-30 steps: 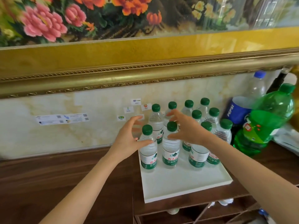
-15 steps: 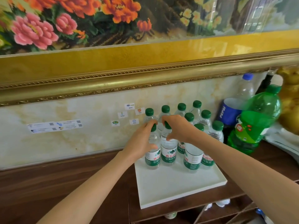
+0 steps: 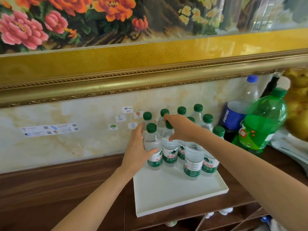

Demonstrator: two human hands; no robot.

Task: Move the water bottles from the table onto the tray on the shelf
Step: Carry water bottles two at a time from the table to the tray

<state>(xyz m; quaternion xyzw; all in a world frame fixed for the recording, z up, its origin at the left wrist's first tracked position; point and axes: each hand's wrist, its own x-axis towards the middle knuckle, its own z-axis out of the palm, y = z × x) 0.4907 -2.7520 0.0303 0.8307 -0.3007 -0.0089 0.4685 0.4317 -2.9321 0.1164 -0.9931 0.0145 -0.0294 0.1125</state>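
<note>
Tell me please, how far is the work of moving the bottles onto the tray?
Done: a group of water bottles stands upright on the white tray. In hand: the left hand is against the front-left bottle, and the right hand is over the neighbouring bottle. Left: the tray's front part is bare; the table is out of view, so remaining bottles cannot be counted.

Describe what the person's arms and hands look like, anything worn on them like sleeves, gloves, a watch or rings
Both arms are bare as far as the view shows, with no sleeves in sight. The left hand and right hand wear no gloves. No watch, bracelet or ring shows on either wrist or on the visible fingers, and no markings appear on the forearms.
</note>
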